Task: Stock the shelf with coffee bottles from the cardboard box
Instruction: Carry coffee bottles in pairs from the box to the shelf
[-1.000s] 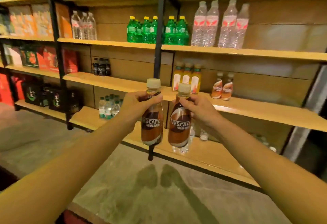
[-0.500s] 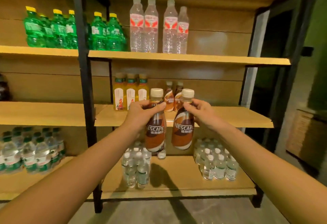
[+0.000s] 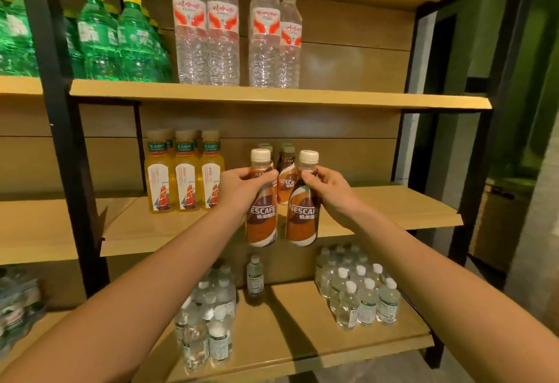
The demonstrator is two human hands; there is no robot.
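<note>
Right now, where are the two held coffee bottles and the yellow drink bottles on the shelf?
left coffee bottle (image 3: 262, 225): head view, on its brown label.
right coffee bottle (image 3: 302, 222): head view, on its brown label.
yellow drink bottles (image 3: 185, 184): head view, on the middle bottle's white label.

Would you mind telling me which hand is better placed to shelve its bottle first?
Probably the right hand: the right bottle hangs beside the middle shelf's bare stretch, while the left hand holds the left bottle before the shelved coffee bottles.
</note>
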